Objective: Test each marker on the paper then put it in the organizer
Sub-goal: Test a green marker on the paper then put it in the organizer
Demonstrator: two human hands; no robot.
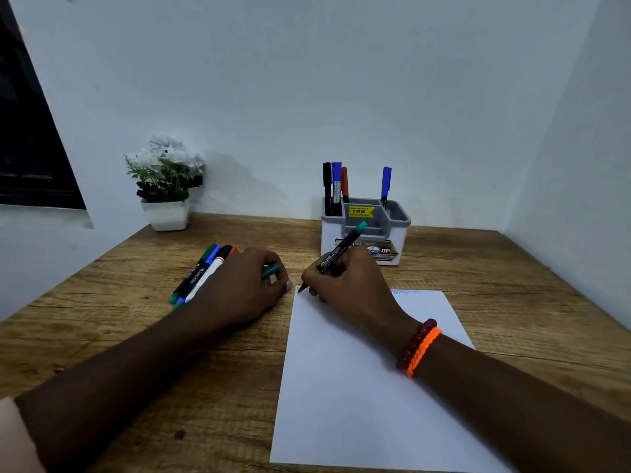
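My right hand (345, 285) grips a black marker with a teal end (341, 249), its tip touching the top left corner of the white paper (341, 404). Faint blue marks show at the paper's top right edge. My left hand (246, 288) rests on the desk left of the paper and holds the teal cap (269, 270) between its fingers. Several loose markers (201, 273) lie just left of that hand. Behind the paper stands the white and grey organizer (396, 240), with several markers (336, 186) upright in its back compartments.
A white pot of white flowers (165, 186) stands at the back left of the wooden desk (512, 285). Walls close the desk in at the back and on the right. A dark window is at the far left.
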